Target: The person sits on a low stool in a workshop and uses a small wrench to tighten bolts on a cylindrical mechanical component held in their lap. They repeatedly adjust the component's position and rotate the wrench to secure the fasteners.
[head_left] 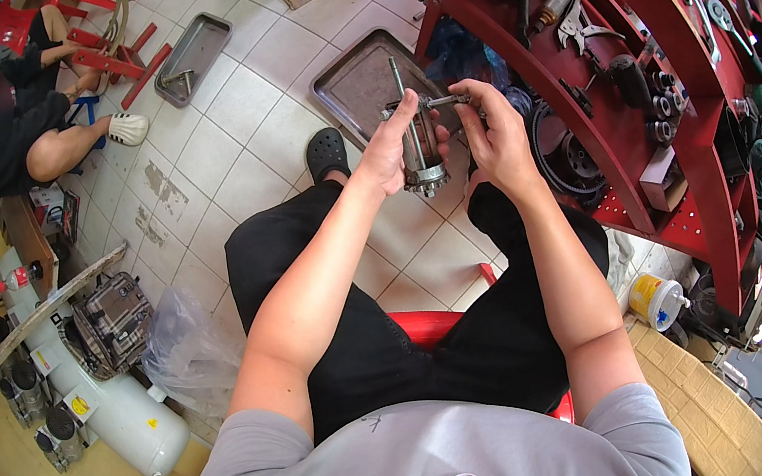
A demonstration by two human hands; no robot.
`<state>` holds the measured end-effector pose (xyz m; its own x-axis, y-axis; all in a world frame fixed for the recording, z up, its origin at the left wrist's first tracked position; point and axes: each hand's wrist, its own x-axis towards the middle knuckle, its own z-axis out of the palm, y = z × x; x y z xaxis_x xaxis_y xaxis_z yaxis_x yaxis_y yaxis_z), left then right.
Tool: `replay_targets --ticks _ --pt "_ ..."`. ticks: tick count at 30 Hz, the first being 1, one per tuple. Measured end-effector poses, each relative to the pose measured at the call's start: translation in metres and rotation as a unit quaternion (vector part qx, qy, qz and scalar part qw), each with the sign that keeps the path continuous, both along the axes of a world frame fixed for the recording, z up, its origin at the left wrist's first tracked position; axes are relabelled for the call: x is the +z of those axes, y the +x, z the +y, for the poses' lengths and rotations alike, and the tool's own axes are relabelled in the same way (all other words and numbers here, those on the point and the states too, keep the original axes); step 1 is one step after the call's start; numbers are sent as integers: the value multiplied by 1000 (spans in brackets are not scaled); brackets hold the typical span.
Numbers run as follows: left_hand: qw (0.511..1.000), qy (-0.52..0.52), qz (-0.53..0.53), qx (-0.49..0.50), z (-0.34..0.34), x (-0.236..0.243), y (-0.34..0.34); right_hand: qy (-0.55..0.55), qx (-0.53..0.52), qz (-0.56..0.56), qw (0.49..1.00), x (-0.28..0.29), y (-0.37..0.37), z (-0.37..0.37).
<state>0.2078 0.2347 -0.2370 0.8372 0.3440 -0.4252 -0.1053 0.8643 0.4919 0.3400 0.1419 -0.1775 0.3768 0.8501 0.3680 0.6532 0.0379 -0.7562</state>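
In the head view, your left grip (pixel 391 153) is wrapped around a silver-grey cylindrical metal assembly (pixel 426 175) with a long thin rod (pixel 396 76) jutting past your thumb. Just right of it, your right grip (pixel 502 141) pinches a slim shiny metal piece (pixel 445 101) at the assembly's upper end. Beyond both grips lies a grey rectangular metal tray (pixel 332 85); rightward stands a dark-red metal rack (pixel 720 187).

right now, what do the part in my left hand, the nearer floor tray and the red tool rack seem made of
Held part: probably bare metal; its rod and round end catch greyish highlights.
Nearer floor tray: likely dull metal, stained; its rim has a faint sheen.
Red tool rack: apparently painted sheet metal, given its even colour and punched holes.
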Motion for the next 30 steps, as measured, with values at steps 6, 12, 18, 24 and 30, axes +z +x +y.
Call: replay_targets --ticks 6,12,18,24,30 --pt "992 87 45 80 -3 0 4 -78 -42 161 983 1 -5 -1" --pt "975 199 46 86 -6 1 4 -196 -52 222 954 -10 10 -1" --pt "965 257 5 48 -7 7 3 -93 -35 347 932 -15 10 0" --pt "994 102 -24 23 -5 7 1 -28 -83 408 909 -13 12 1" --pt "958 287 -6 14 -8 -11 8 18 -20 674 739 -3 19 -3"
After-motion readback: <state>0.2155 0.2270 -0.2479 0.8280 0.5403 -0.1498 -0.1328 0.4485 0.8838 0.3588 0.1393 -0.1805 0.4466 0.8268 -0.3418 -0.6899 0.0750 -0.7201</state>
